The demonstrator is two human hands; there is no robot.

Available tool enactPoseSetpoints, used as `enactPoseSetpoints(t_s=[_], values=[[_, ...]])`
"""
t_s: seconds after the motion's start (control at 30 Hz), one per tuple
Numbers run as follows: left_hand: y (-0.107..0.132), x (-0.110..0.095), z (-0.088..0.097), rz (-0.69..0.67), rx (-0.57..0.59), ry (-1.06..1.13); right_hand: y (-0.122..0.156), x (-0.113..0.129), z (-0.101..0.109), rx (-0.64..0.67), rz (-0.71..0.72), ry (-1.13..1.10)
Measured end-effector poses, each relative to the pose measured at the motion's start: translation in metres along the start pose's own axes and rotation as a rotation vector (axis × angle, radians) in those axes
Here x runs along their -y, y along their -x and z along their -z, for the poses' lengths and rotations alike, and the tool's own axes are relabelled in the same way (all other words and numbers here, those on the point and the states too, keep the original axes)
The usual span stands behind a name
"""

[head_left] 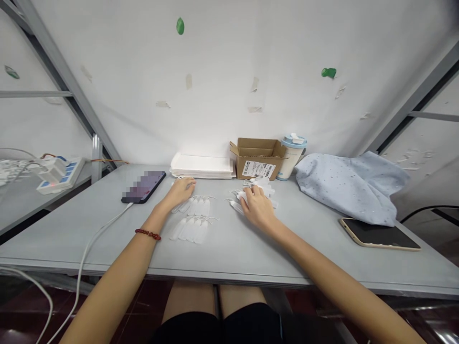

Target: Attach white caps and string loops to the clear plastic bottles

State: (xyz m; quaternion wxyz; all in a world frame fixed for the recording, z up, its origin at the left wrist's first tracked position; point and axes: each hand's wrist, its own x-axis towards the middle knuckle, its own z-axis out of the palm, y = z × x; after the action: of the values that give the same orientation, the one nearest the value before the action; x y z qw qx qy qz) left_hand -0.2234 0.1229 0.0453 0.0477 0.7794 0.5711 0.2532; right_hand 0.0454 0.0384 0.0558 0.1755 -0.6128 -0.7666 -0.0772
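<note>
Watching through the head camera from my remote desk, I see two bare hands at work over a grey table [229, 255]. The left hand [181, 191], with a red beaded bracelet [148, 234] at its wrist, lies palm down, fingers loosely together and slightly curled, just past the far end of the nearer tags. I cannot tell whether it has hold of anything. The right hand [256, 206] sits palm down on a heap of white tags [261, 187], its fingers slightly parted and pressing into the pile. Whether it is pinching one, I cannot tell.

The work in hand is the handling of these tags. Between the hands lie two neat rows of tags [190, 224], side by side and slanted the same way. Each is a narrow, pale strip with a thin white loop at one end. Another tag [236, 207] lies loose beside the heap.

Beyond them stand a stack of white sheets [202, 166], an open cardboard box [251, 160], and a blue-lidded tumbler [292, 160]. A phone [143, 186] with a blurred screen lies to the left, its white cable [103, 239] trailing off the table's edge.
</note>
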Motion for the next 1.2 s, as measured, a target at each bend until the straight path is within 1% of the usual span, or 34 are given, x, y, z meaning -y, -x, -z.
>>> enactPoseSetpoints(t_s=[0.1, 0.23, 0.4, 0.6, 0.73, 0.83, 0.97, 1.1, 1.2], values=[[-0.001, 0.003, -0.001, -0.009, 0.013, -0.017, 0.001, 0.000, -0.002, -0.034, 0.056, -0.016], [-0.002, 0.005, -0.002, -0.010, -0.019, -0.028, 0.002, 0.002, -0.003, -0.076, 0.151, -0.042], [-0.003, 0.005, -0.004, -0.005, -0.010, -0.034, 0.005, 0.007, -0.002, -0.072, 0.256, -0.109], [-0.003, 0.001, -0.002, -0.006, 0.010, -0.032, 0.008, 0.013, -0.003, -0.060, 0.416, -0.175], [-0.002, 0.000, -0.002, 0.021, 0.020, -0.040, 0.007, 0.015, -0.004, -0.063, 0.469, -0.223], [-0.002, -0.001, -0.003, 0.014, 0.033, -0.040, 0.002, 0.018, -0.006, -0.020, 0.544, -0.241], [-0.003, -0.003, -0.005, -0.029, 0.063, -0.039, -0.009, 0.028, -0.006, 0.079, 0.649, -0.168], [-0.004, -0.006, -0.004, -0.059, 0.109, -0.054, -0.016, 0.041, -0.004, 0.187, 0.684, -0.125], [-0.005, -0.007, -0.003, -0.071, 0.123, -0.070, -0.019, 0.047, -0.004, 0.232, 0.675, -0.115]])
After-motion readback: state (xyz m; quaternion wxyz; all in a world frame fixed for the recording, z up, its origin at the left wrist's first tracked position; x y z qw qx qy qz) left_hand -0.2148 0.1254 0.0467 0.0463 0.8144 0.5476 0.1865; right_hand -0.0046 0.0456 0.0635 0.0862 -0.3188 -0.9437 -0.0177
